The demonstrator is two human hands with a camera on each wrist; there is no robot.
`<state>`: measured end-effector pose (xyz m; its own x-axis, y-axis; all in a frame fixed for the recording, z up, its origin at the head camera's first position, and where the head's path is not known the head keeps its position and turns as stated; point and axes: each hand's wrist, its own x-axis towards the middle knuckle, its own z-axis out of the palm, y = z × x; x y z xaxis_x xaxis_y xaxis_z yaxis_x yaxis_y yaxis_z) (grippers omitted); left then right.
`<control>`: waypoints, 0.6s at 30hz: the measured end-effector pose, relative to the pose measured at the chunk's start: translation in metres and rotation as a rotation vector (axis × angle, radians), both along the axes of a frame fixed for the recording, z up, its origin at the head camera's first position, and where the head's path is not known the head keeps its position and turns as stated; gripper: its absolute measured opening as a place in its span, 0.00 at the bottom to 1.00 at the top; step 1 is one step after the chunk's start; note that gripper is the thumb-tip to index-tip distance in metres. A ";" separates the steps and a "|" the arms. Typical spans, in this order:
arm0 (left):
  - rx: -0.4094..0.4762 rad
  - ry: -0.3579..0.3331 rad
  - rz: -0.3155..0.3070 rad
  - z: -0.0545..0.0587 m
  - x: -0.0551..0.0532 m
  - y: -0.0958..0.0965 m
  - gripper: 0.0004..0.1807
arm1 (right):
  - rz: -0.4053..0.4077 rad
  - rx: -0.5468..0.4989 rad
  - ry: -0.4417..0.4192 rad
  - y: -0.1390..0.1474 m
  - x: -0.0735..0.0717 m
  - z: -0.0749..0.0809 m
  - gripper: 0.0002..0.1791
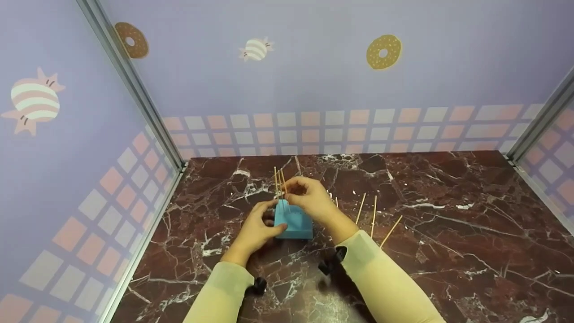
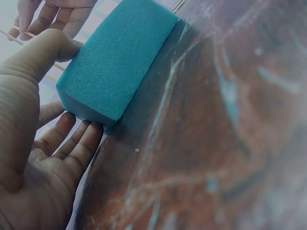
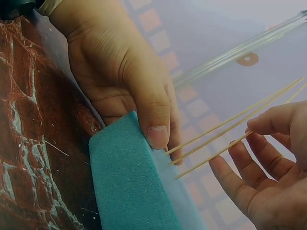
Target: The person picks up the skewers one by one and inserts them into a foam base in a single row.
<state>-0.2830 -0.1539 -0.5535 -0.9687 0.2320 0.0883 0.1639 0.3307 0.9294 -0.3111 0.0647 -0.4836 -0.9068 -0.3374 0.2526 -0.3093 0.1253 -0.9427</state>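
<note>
Holding blue foam block [image 1: 299,229], stick [image 3: 194,168] pinched

Block is gripped along its left side by the left hand [image 1: 260,224], between thumb and fingers, on the dark red marbled table [image 1: 448,260]. Stick is pinched between thumb and fingertips of the right hand [image 1: 314,199], just over the block. Two more upright sticks [image 1: 276,181] are stuck in beside it. Block is flat-faced, straight-edged, finely grained; sticks thin, pale, wooden. Loose sticks [image 1: 374,215] are seen beside the right forearm.

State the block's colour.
The block is plain blue-green; it shows best in the left wrist view.
</note>
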 end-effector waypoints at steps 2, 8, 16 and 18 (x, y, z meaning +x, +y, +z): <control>-0.007 -0.003 0.001 0.001 0.000 0.000 0.43 | -0.009 0.020 0.021 0.003 0.000 0.003 0.12; -0.021 0.003 0.008 0.002 -0.001 0.001 0.44 | -0.062 0.039 0.013 0.017 0.002 0.017 0.15; -0.031 0.004 -0.002 0.001 0.000 0.001 0.45 | -0.067 0.053 0.015 0.062 0.008 0.031 0.17; -0.033 -0.005 -0.002 0.001 0.001 0.000 0.45 | -0.081 0.080 0.027 0.076 0.009 0.032 0.17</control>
